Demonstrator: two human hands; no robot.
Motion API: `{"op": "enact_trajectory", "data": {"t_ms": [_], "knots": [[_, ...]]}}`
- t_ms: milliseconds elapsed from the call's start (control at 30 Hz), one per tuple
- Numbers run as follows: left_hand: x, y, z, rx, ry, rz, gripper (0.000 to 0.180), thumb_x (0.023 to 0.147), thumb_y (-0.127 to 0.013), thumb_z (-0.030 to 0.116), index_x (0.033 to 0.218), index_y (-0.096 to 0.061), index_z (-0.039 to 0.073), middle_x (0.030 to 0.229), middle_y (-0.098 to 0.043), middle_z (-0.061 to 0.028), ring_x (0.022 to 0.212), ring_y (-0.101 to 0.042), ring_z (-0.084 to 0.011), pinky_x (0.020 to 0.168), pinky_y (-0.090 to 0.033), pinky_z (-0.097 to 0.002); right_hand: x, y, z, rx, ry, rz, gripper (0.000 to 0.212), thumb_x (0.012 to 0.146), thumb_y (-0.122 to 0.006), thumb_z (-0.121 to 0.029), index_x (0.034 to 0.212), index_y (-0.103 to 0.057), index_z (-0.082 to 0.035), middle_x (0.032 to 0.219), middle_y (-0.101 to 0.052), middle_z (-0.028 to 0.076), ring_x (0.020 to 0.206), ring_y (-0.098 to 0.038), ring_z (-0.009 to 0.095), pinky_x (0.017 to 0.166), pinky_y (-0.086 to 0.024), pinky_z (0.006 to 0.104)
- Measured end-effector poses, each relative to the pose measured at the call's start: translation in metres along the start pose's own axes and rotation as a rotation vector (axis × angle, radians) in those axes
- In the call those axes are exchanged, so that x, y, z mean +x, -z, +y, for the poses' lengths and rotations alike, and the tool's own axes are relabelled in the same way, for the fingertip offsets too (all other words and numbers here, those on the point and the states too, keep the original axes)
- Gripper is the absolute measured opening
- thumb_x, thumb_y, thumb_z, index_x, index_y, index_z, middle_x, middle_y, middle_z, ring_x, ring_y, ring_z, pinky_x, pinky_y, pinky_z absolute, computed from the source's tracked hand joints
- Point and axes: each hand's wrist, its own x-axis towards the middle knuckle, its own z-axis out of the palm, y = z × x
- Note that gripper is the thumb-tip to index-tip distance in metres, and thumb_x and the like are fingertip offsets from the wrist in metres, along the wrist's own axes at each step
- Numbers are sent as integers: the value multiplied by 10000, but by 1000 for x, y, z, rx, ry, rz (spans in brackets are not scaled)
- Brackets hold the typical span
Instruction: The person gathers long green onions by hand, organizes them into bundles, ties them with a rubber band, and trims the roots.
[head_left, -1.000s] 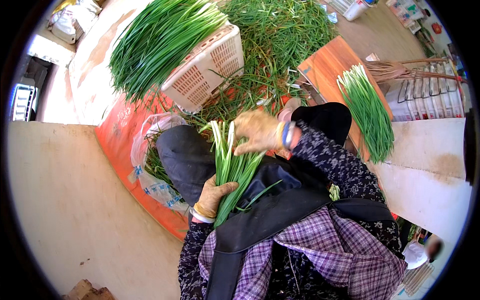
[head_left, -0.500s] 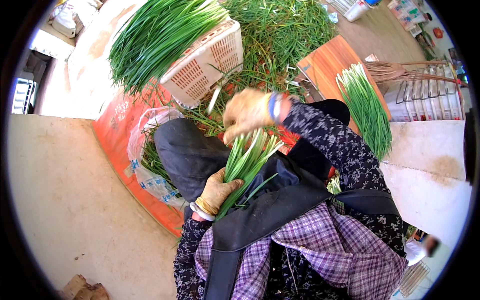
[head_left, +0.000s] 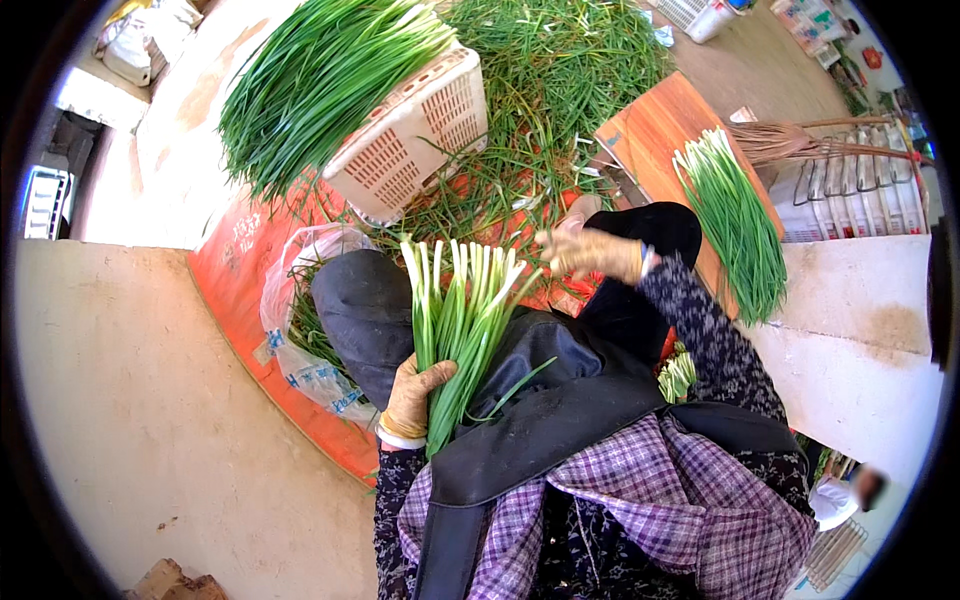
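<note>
My left hand [head_left: 408,400], in a tan glove, is closed around the green part of a bunch of garlic chives [head_left: 455,320]. The bunch stands upright over my lap, white stem ends up and somewhat fanned out. My right hand [head_left: 592,255], also gloved, is just right of the white ends, its fingers drawn together and a little blurred. Whether anything is between those fingers I cannot make out. One thin stem on the bunch's right side leans toward them.
A white plastic crate [head_left: 415,140] piled with chives [head_left: 320,85] stands ahead. Loose leaves [head_left: 560,80] cover the floor behind it. At right, chives [head_left: 735,225] lie on a wooden board [head_left: 650,130] beside a broom [head_left: 775,143]. A plastic bag [head_left: 310,365] sits by my left knee.
My right hand has moved right and down, away from above the bunch. The chives in my left hand have become more upright, and their white ends are spread wider.
</note>
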Motion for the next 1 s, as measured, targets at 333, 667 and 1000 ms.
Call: {"op": "enact_trajectory", "data": {"t_ms": [333, 667, 1000], "knots": [[-4, -5, 6, 15, 79, -57, 293, 915, -621, 197, 1122, -614, -10, 950, -684, -89, 779, -655, -160, 708, -536, -274, 86, -104, -73, 374, 563, 207, 724, 886, -667, -392, 1434, -366, -27, 1300, -552, 93, 1133, -547, 155, 981, -432, 308], [2, -3, 15, 62, 173, -238, 348, 917, -632, 208, 1204, -593, 14, 1011, -683, -53, 844, -659, -135, 777, -538, -279, 82, -79, -98, -69, 556, 70, 258, 909, -634, -299, 924, -683, -46, 896, -676, 51, 867, -637, 146, 802, -499, 300], [53, -5, 169, 1638, -556, 308, 512, 779, -664, 214, 1258, -552, 73, 1093, -666, -185, 1013, -641, -354, 872, -512, -399, -42, 106, -277, -276, 822, 762, 325, 964, -530, -381, 955, -688, -97, 968, -688, 55, 832, -650, 151, 810, -526, 355]]}}
